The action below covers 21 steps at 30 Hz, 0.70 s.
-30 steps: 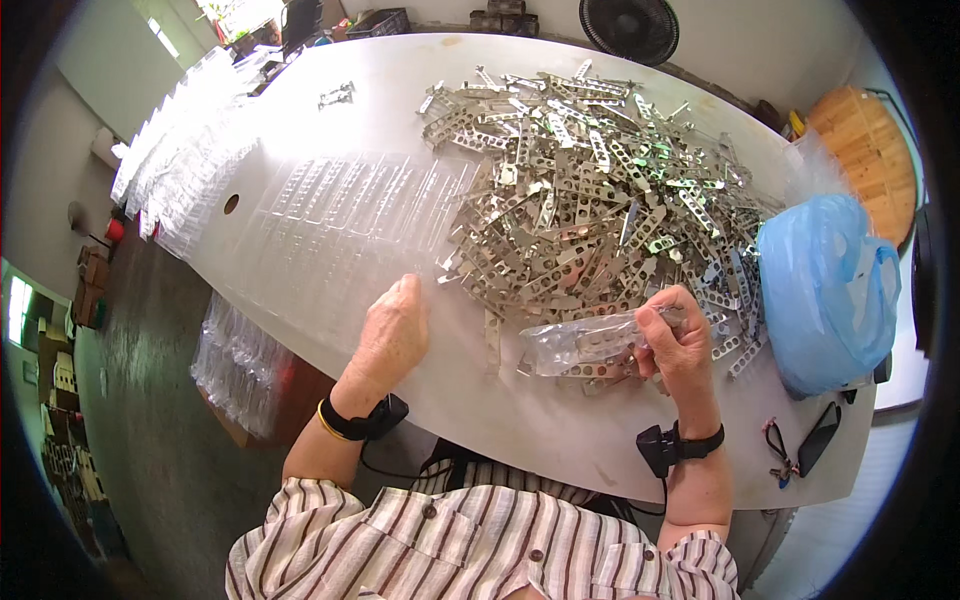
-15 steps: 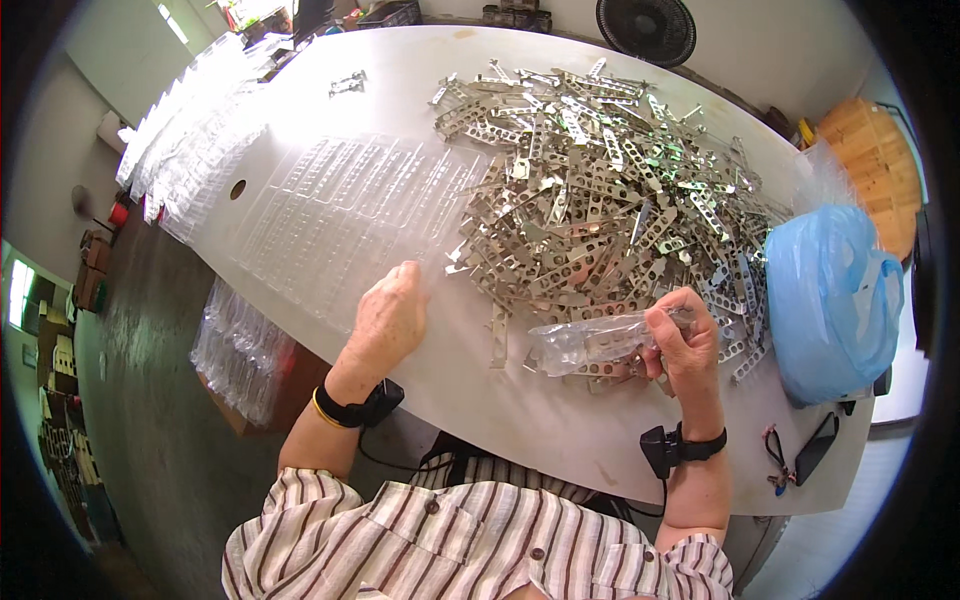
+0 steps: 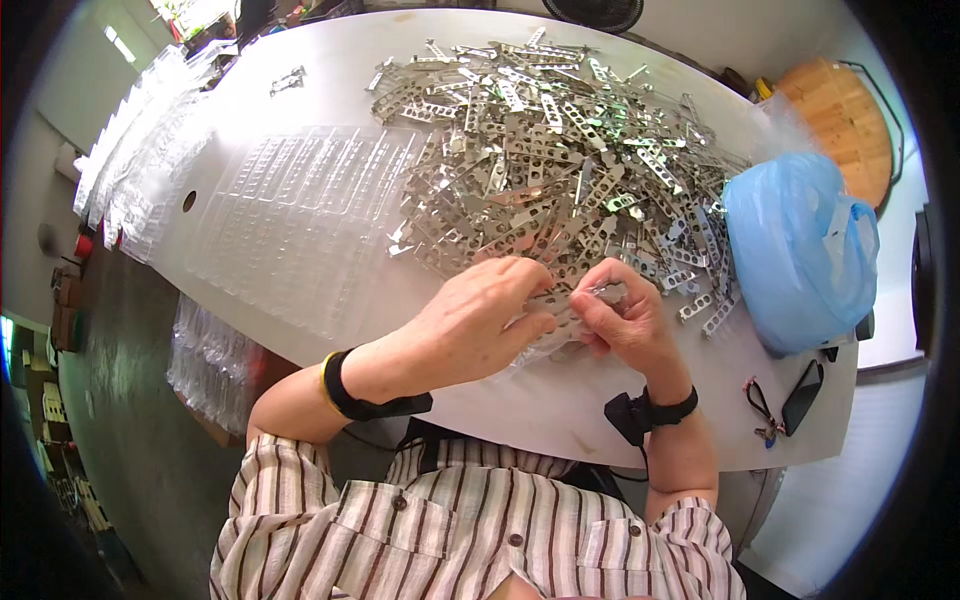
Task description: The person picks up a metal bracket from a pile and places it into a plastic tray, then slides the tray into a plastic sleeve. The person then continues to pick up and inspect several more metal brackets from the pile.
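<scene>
A clear plastic blister tray (image 3: 565,318) filled with small metal plates lies between my two hands at the near edge of the white table (image 3: 330,90). My left hand (image 3: 480,320) covers its left part, fingers curled over it. My right hand (image 3: 622,318) pinches the tray's right end together with a small metal plate. Just beyond the hands spreads a big heap of perforated metal brackets (image 3: 560,160).
A sheet of empty clear blister trays (image 3: 300,210) lies flat to the left of the heap. More clear trays are stacked along the far left edge (image 3: 130,160). A blue plastic bag (image 3: 800,250) sits at the right; keys and a dark object (image 3: 790,400) lie near the table's front right.
My left hand has moved right from the bare table onto the clear tray, joining the right hand. The view has shifted closer over the table.
</scene>
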Motion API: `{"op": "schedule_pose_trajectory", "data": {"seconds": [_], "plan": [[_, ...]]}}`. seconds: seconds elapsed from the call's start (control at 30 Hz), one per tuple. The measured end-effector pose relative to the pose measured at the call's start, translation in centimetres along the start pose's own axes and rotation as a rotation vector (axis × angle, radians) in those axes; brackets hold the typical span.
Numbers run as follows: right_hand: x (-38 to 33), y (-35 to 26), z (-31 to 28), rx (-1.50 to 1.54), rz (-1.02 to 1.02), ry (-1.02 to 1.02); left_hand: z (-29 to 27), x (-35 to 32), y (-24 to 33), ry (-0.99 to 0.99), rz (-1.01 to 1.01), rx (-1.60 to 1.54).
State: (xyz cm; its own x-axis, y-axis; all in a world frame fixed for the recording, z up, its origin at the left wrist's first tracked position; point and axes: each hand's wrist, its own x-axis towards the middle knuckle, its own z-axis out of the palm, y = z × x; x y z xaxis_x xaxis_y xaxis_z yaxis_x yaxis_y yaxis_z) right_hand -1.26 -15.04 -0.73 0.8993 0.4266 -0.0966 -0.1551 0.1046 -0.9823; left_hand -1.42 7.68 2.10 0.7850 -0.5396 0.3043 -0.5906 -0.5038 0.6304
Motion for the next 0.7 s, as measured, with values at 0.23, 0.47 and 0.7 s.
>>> {"op": "schedule_pose_trajectory", "data": {"seconds": [0.23,0.47,0.7], "plan": [[0.1,-0.2,-0.6,0.08,-0.003,-0.04,1.1,1.9,0.0,-0.238,-0.179,-0.305],[0.8,-0.3,-0.5,0.067,0.008,-0.172,0.0,1.9,0.3,-0.291,-0.363,-0.46],[0.7,1.2,-1.5,0.059,-0.147,0.01,-8.0,1.3,-5.6,0.112,-0.328,-0.066]]}}
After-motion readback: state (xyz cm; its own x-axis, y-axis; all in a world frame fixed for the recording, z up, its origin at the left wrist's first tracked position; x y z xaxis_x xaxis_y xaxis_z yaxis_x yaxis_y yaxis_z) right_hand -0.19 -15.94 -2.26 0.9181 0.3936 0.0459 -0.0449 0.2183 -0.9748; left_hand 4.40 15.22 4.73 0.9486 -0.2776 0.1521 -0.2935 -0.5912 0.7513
